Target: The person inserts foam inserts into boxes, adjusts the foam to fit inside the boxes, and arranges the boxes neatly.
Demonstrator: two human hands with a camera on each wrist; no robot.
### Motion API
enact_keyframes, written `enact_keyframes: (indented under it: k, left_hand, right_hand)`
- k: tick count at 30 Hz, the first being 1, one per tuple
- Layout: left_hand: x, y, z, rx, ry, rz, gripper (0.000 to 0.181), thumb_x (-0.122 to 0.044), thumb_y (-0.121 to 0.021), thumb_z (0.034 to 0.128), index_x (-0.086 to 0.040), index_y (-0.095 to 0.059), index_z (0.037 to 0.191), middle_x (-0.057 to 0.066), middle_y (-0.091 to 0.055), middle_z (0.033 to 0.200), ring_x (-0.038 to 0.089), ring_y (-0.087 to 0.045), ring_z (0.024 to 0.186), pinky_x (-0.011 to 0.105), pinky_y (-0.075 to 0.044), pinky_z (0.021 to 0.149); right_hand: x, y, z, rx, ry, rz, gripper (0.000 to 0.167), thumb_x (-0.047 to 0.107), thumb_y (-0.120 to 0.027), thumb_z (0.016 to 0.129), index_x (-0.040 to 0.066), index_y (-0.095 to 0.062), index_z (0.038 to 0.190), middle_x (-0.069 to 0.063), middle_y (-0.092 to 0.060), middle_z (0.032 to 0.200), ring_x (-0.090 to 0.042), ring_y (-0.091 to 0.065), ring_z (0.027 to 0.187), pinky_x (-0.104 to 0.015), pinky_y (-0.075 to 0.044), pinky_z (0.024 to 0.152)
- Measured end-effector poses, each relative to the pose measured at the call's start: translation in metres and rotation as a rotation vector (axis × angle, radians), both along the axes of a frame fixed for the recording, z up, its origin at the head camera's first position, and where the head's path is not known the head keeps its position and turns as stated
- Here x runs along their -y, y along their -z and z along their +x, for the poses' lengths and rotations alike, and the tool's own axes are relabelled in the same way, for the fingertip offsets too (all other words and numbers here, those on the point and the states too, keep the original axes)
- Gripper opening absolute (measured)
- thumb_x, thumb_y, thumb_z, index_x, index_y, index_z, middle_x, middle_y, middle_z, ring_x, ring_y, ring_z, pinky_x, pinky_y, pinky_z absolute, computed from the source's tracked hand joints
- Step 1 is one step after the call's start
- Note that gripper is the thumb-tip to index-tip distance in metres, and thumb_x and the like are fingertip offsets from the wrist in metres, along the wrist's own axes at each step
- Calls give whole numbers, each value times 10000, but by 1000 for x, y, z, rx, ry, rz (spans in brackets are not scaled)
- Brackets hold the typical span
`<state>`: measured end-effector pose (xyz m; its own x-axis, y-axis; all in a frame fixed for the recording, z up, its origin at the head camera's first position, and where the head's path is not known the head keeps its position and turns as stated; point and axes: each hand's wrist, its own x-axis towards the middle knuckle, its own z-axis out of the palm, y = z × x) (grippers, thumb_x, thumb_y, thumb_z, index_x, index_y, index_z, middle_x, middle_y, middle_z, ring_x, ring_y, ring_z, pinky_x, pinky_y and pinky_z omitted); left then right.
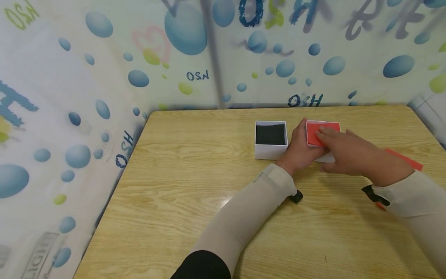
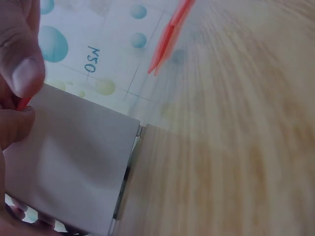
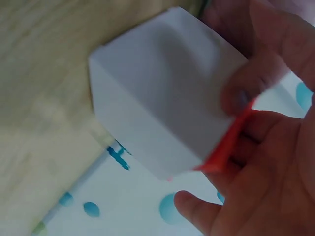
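Note:
A small white box [image 1: 327,158] stands toward the back right of the table, with a red sheet-like piece [image 1: 315,130] lying in its top. My left hand [image 1: 300,150] grips this box from its left side, the thumb across the front wall. With its fingers extended, my right hand [image 1: 359,153] presses on the red piece. In the right wrist view the red edge [image 3: 221,155] shows along the rim of the box [image 3: 162,83], beside my fingers. The inside beneath the red piece is hidden.
Just left of my left hand stands a second white box [image 1: 270,152] with a black, cloth-like piece [image 1: 270,134] inside. More red material [image 1: 405,159] lies on the wooden table [image 1: 195,166], partly under my right forearm. A printed curtain [image 1: 223,54] borders the table's back and left.

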<state>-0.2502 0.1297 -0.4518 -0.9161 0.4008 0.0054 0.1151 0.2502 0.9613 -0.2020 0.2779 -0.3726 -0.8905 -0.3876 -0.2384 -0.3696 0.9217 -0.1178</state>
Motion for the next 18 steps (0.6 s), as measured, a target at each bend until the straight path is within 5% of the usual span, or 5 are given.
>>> enact_keyframes:
  k: [4, 10, 18]
  left_hand:
    - [0, -1, 4, 49, -29, -59, 1079, -363, -851, 902, -359, -104, 1681, -142, -311, 1640, 80, -365, 1478, 347, -397, 1206]
    - [1, 1, 5, 25, -21, -61, 1081, -338, -856, 897, -335, -112, 1681, -136, -352, 1599, 50, -394, 1410, 294, -455, 1141]
    - [1, 2, 5, 23, -40, -64, 1078, -289, -869, 884, -347, -138, 1675, -133, -422, 1513, 11, -445, 1287, 323, -493, 1100]
  right_hand:
    - [0, 7, 0, 3, -4, -12, 1038, 366, -902, 826, -107, -361, 1574, -347, -341, 1628, -532, -332, 1504, -788, -202, 1160]
    - [-10, 10, 3, -16, 40, -107, 1080, 326, -910, 821, -99, -298, 1602, -350, -300, 1647, -545, -294, 1516, -762, -214, 1176]
    - [-77, 12, 34, -27, 218, -146, 1188, 359, -872, 878, -106, -86, 1637, -410, -138, 1658, -620, -176, 1506, -758, -205, 1169]
